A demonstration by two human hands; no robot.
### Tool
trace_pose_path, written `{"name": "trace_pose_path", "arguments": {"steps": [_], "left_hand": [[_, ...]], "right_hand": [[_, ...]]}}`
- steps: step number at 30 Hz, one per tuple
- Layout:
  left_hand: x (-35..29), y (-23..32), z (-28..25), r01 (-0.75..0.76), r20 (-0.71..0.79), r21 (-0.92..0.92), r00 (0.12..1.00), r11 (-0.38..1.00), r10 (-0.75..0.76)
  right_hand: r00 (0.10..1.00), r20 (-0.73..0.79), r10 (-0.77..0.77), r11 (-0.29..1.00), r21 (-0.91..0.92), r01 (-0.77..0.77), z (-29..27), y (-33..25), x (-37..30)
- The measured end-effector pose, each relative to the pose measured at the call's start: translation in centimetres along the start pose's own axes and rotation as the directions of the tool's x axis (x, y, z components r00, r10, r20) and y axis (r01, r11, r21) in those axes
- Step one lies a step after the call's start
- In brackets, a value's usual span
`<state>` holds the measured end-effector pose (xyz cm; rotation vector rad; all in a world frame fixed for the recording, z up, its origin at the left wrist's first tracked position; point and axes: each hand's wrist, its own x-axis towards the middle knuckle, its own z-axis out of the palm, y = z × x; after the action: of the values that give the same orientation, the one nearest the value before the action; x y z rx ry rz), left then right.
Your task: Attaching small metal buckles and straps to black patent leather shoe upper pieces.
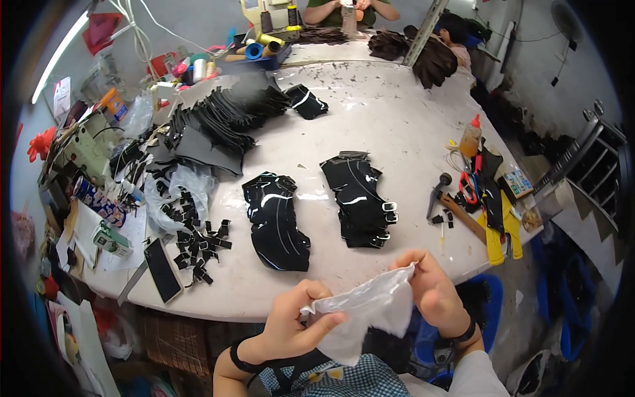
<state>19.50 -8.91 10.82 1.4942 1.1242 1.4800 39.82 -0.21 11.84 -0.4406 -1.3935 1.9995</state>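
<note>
Over the table's near edge, a thin white sheet (370, 311) hangs between my two hands; whether it is cloth or soft plastic I cannot make out. My left hand (297, 324) pinches its left end, thumb on top. Its right upper corner is gripped by the fingertips of my right hand (433, 291). Beyond my hands lie two groups of shiny black leather-like pieces: a curved stack (274, 225) on the left and a stack with silver buckles (354, 202) on the right.
Left: a fanned pile of black pieces (225, 116), a clear plastic bag (159, 205), small black straps (202, 248) and a phone (163, 270). Right: a hammer (466, 220), a glue bottle (470, 137) and yellow-handled pliers (506, 231). Two other people sit across the table (390, 106).
</note>
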Motion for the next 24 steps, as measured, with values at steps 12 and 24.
{"name": "trace_pose_path", "arguments": {"steps": [12,24], "left_hand": [[0.1,1.8,-2.3,0.082,-0.106,0.074,0.992,0.994,-0.074],[-1.2,2.0,-3.0,0.121,-0.240,-0.299,0.951,0.947,-0.197]], "right_hand": [[0.978,0.030,0.205,0.979,-0.013,-0.205,2.0,0.1,1.7],[0.984,-0.135,0.114,0.992,0.069,-0.106,1.0,-0.3,0.5]]}}
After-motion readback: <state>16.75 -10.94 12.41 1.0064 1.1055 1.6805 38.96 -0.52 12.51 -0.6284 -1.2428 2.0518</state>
